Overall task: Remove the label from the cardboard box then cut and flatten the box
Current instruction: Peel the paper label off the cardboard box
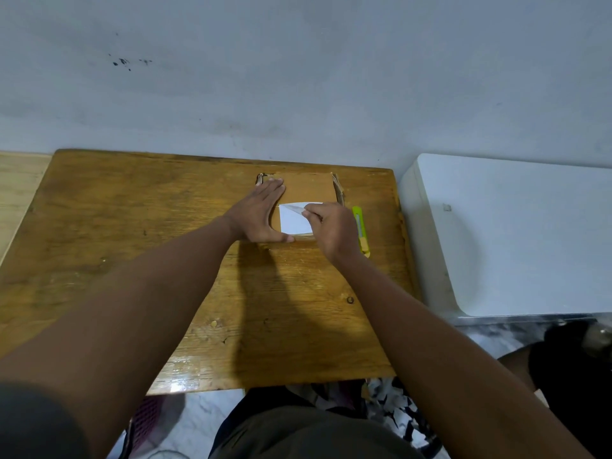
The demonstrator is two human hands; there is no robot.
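Observation:
A brown cardboard box [309, 188] lies on the wooden table [132, 226] near its far edge. A white label [293, 223] sits on the box's top face, its upper right corner peeled up and folded over. My left hand [260, 215] lies flat on the box's left side, fingers spread, pressing it down. My right hand [332, 228] pinches the lifted corner of the label. A yellow-green utility knife [361, 231] lies on the table just right of the box, partly hidden behind my right hand.
A white cabinet or appliance [516, 233] stands right of the table, close to its edge. A grey wall [298, 77] rises directly behind the table. My lap and patterned fabric [390, 402] show below the near edge.

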